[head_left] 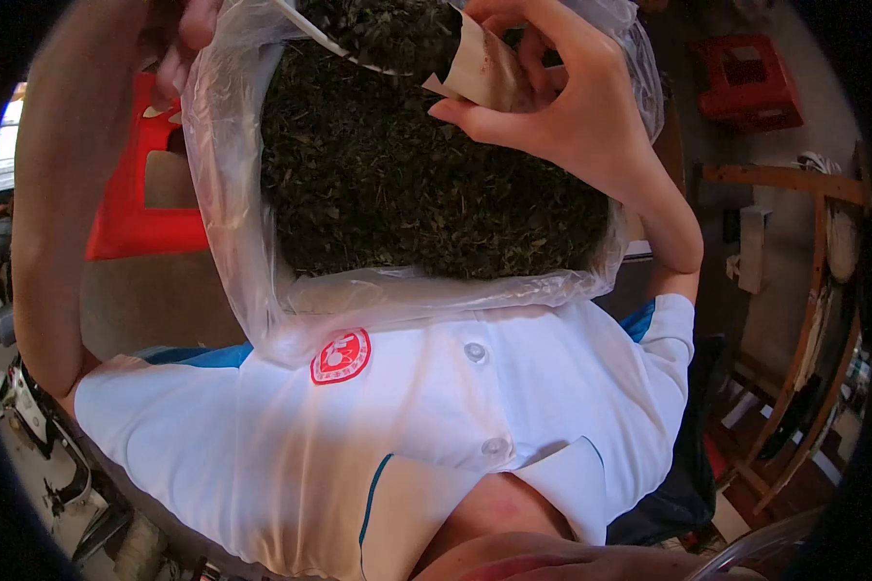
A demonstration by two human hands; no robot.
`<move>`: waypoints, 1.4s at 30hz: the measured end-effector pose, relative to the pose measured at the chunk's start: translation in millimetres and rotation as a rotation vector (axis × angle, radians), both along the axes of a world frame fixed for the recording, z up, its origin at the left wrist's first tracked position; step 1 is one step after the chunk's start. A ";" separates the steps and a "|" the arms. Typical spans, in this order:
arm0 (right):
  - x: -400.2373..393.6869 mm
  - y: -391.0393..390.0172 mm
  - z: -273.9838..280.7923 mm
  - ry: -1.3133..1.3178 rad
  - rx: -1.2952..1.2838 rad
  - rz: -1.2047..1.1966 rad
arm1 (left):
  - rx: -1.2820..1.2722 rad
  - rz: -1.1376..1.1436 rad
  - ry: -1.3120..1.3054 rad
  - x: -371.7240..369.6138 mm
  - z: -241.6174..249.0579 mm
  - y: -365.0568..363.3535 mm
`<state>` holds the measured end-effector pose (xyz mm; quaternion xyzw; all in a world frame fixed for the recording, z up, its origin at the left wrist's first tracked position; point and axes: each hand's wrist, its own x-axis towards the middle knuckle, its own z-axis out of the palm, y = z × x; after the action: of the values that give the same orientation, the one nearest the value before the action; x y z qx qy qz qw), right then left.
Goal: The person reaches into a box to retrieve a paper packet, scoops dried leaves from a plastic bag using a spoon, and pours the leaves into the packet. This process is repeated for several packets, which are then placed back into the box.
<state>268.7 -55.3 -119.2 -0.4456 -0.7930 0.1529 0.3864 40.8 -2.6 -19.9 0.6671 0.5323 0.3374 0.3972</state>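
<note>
A clear plastic bag (225, 208) full of dark dried leaves (407, 184), like loose tea, stands open against my front. Above them is a white-rimmed scoop (344, 50) heaped with leaves, tilted toward the paper bag. In my right hand (576, 92), pinched between thumb and fingers, is a small off-white paper bag (489, 68), its mouth beside the scoop's leaves. My left hand (192, 44) is at the upper left by the plastic bag's edge, its fingers curled. The top of the frame cuts off its grip, and the scoop's rim runs up that way.
A red plastic stool (155, 218) is close on the left, and another red stool (751, 82) sits at the far right. A wooden frame (794, 378) stands at the right. Assorted clutter (44, 416) lies on the lower left.
</note>
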 end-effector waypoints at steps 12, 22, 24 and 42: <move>-6.3 2.1 0.2 -0.022 0.041 -0.006 | 0.102 -0.123 0.049 7.2 0.7 3.4; -3.5 2.5 -1.2 -0.016 0.060 -0.023 | 0.220 -0.224 0.058 10.8 1.3 2.6; -3.5 2.2 1.5 -0.010 0.040 -0.039 | 0.189 -0.130 0.111 14.2 16.0 1.0; -4.2 5.8 -0.9 0.016 0.047 -0.019 | 0.392 -0.415 0.241 16.8 28.3 -1.2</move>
<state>264.6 -49.4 -120.1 -0.4428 -0.7890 0.1340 0.4044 57.6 -3.8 8.4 0.8607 0.3528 0.2635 0.2554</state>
